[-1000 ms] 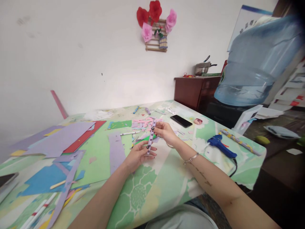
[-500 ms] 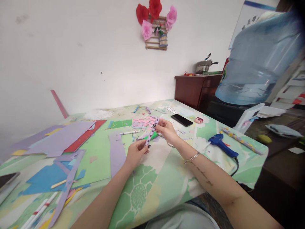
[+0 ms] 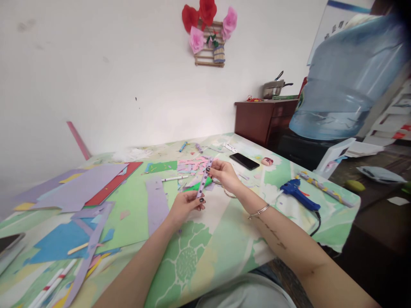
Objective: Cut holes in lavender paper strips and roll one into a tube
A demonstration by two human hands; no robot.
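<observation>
Both my hands grip a light purple paper strip with dark dots [image 3: 203,181], held at a slant above the table. My left hand [image 3: 186,205] pinches its lower end between thumb and fingers. Near the upper end, my right hand [image 3: 224,174] is closed on it, thumb on the near side. Just behind the strip lies a green thing, perhaps scissors handles [image 3: 195,186], partly covered. Pink paper scraps [image 3: 189,166] are spread beyond my hands. A white marker [image 3: 175,178] lies to the left of the strip.
On the right are a blue glue gun [image 3: 300,194] with a cord, a decorated stick [image 3: 326,188] and a black phone [image 3: 244,161]. Coloured paper sheets [image 3: 80,184] and cut strips cover the left. A large water bottle [image 3: 346,81] stands beyond the table's right edge.
The dotted strip has turned slightly more upright between my hands, and its dotted face shows more. My left hand's fingers have shifted a little at the lower end.
</observation>
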